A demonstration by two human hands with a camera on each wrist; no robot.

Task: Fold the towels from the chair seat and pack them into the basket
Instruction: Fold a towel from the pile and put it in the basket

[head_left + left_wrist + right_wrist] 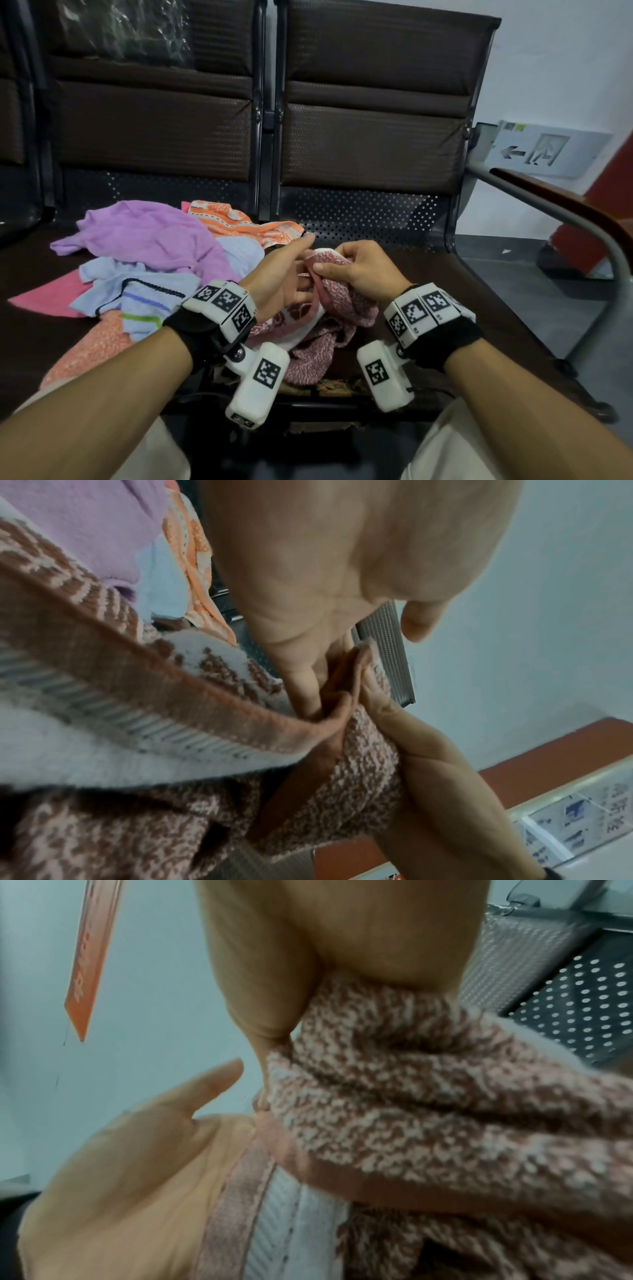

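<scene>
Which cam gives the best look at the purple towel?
Head view: the purple towel lies spread on top of the pile on the chair seat, nearly all of it visible. The left wrist view catches only a blurred corner of it at the top left. The right wrist view does not show it.
</scene>
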